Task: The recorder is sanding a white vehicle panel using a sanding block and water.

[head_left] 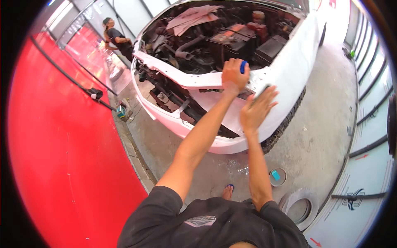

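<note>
A white car body [300, 56] stands in front of me with its engine bay [190, 35] exposed and part of its front end open. My left hand [233, 78] is on the front corner of the bay, its fingers curled around a small blue object [243, 67]. My right hand [257, 109] lies along the white fender just below and to the right, fingers over a dark, flat pad [264, 90] that is mostly hidden. Pale folded material [190, 16] rests over the left part of the engine bay.
A person in dark clothing [120, 39] stands at the back left beside the car. Red sheeting [62, 144] and a black bar line the left. A round tin [277, 170] with a teal item and a grey ring [288, 204] lie on the floor. Panels [364, 169] curve along the right.
</note>
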Demonstrator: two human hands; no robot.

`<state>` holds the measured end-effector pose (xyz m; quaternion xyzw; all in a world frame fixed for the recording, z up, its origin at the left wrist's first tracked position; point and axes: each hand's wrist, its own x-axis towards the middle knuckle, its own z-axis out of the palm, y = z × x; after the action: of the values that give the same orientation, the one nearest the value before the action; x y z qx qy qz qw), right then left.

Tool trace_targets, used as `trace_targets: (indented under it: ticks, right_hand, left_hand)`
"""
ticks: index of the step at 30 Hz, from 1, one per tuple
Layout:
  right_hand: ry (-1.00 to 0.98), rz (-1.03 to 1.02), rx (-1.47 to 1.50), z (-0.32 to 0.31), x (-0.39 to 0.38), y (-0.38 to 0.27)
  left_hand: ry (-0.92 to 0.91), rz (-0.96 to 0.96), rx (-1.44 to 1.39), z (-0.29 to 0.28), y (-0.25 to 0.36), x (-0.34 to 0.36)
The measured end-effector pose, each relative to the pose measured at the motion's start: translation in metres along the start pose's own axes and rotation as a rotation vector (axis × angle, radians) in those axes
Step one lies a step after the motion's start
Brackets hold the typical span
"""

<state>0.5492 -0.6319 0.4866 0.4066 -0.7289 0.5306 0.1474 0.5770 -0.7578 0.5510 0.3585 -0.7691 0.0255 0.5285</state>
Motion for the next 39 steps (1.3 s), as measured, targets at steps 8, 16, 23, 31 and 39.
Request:
trace_targets:
  ticks: [8, 16, 23, 31, 39]
  right_hand:
    - [0.073, -0.061, 0.016, 0.012, -0.033, -0.030]
    - [0.047, 0.003, -0.039, 0.010, -0.026, -0.034]
    - [0.103, 0.020, -0.053, 0.005, 0.028, -0.004]
    - [0.000, -0.160, 0.038, 0.006, -0.008, -0.012]
    - [-0.026, -0.242, 0.017, -0.004, 0.083, 0.044]
  left_hand:
    - [0.015, -0.004, -0.047, 0.001, 0.004, 0.006]
    - [0.017, 0.009, -0.100, 0.002, -0.004, 0.000]
    - [0.009, 0.111, -0.084, 0.008, -0.007, -0.001]
    - [0.031, 0.092, 0.010, -0.006, -0.015, 0.008]
    - [0.019, 0.060, -0.018, 0.007, 0.008, 0.002]
